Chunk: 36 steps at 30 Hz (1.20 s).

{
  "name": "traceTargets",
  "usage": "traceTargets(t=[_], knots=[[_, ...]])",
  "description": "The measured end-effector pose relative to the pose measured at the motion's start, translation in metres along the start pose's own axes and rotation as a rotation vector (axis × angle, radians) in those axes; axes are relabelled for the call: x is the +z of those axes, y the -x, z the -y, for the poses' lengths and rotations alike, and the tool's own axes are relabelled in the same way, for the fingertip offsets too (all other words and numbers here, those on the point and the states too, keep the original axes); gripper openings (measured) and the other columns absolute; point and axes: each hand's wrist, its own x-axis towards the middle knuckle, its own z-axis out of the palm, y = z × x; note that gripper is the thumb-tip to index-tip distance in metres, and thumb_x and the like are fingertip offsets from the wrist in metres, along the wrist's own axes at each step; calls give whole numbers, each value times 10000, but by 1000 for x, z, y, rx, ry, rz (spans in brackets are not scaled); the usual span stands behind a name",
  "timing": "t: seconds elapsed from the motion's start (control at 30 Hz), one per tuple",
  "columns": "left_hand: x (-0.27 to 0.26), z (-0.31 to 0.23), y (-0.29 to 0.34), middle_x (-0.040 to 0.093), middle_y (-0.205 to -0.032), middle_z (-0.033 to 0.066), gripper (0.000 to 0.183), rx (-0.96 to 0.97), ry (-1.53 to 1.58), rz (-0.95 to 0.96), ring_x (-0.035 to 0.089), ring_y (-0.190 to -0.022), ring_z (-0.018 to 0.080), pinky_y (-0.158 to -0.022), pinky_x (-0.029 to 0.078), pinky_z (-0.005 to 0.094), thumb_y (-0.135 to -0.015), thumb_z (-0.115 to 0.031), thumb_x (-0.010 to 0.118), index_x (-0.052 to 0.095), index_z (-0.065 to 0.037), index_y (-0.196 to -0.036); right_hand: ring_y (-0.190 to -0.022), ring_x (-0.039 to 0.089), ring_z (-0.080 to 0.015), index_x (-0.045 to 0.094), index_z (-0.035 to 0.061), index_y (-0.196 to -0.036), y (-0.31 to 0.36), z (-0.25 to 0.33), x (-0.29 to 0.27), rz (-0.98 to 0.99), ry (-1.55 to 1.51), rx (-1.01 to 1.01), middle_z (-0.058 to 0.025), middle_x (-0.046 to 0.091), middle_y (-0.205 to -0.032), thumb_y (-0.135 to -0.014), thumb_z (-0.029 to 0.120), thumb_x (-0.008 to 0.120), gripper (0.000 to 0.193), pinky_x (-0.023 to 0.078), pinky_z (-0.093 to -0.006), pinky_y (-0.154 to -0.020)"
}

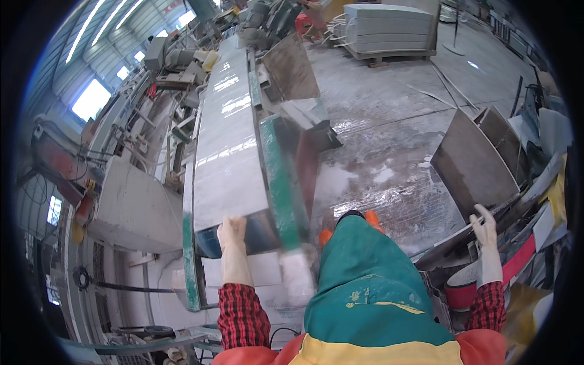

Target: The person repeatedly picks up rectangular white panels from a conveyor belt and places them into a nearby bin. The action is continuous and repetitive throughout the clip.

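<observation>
My left hand [233,235], in a pale glove, is at the near edge of a long, glossy white slab [226,143] lying on a conveyor. Its fingers are bent closed at the slab's edge; their tips are hard to make out. Below that edge a dark, shiny belt [260,233] shows. Out to the right, my right hand [484,226], also gloved, has its fingers apart and holds nothing. It is beside the lower edge of a brown, leaning panel [471,164]; I cannot tell whether it touches it.
A green rail [281,182] runs along the conveyor's right side. Wet floor [389,201] lies ahead of my green apron [371,274]. A stack of grey-white slabs [389,30] stands on a pallet at the back. Machinery [176,61] lines the far left, with a pale block [137,207] nearer.
</observation>
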Motion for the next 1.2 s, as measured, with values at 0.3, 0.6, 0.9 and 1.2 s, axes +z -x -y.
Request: traceTargets(t=[0.3,0.6,0.9,1.2], knots=[[-20,-6,47,613,-861,64,466,618,-591,209,575,-608,104,-575,503,230,-991,-141,560,427,25,-1406,-1278,472,-396,500,-21,-1359,47,-135,-148,-502,894,272,-230,533,-1356,-1006,390,445,544,349,-456,-1104],[91,46,87,575,-1307,194,489,1170,-989,701,547,-1234,317,-1071,404,370,-941,-27,608,477,-18,-1412,-990,639,-417,655,25,-1049,44,-112,-151,-472,816,621,-211,670,-1098,-1014,440,385,496,509,-507,-868],[96,65,84,521,-1331,262,543,1227,-1210,694,483,-1258,423,-1082,383,446,-927,-113,615,423,17,-1418,-1023,601,-367,618,11,-1054,26,-99,-150,-633,994,520,-204,652,-1045,-976,299,515,316,444,-449,-996],[101,69,89,512,-1322,254,547,1175,-1264,601,492,-1237,417,-1062,398,439,-926,-106,616,412,-6,-1423,-1143,570,-347,584,60,-1224,15,-181,-145,-702,939,457,-166,623,-1188,-1003,360,450,396,442,-450,-1015]])
